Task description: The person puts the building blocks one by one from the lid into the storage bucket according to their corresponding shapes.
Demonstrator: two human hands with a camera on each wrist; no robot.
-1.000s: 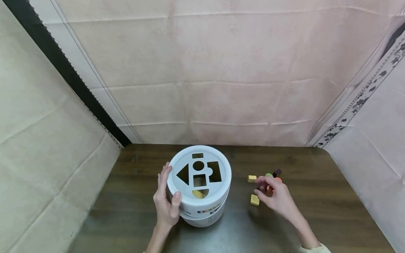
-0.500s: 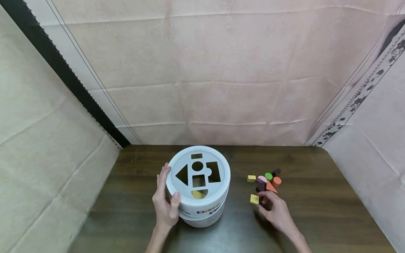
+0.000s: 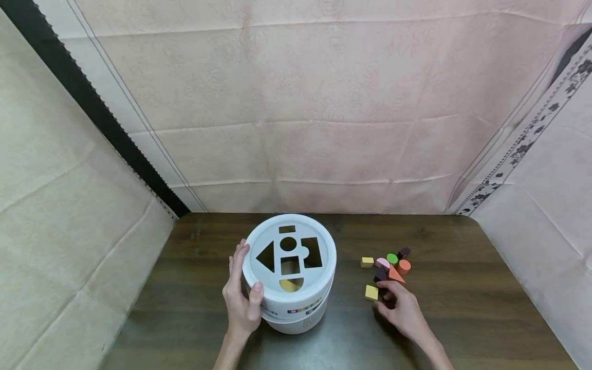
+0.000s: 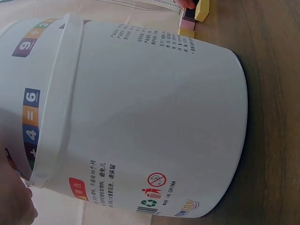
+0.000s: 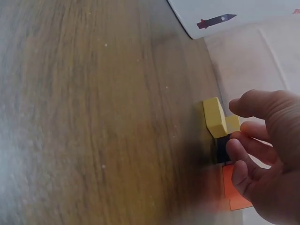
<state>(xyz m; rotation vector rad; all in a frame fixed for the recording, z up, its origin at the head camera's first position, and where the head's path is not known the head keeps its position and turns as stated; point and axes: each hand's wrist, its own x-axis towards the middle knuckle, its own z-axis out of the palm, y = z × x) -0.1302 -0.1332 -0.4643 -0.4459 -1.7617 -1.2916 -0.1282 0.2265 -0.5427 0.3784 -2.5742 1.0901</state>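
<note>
A white bucket with a pale blue shape-sorter lid stands upright on the table. My left hand grips its left side near the lid, thumb in front and fingers around the rim. Printed labels cover the bucket's wall in the left wrist view. At the right, my right hand hovers beside a yellow block, thumb and index finger spread near its right edge. In the right wrist view, a gap shows between the thumb and that block.
Behind the yellow block lie a dark block, an orange triangle, an orange cylinder, a pink piece, a green round piece and another yellow block. Cloth walls border the wooden table.
My right hand has come from over the cluster of blocks toward me, down beside the near yellow block, uncovering the coloured pieces. My left hand keeps its place on the bucket.
</note>
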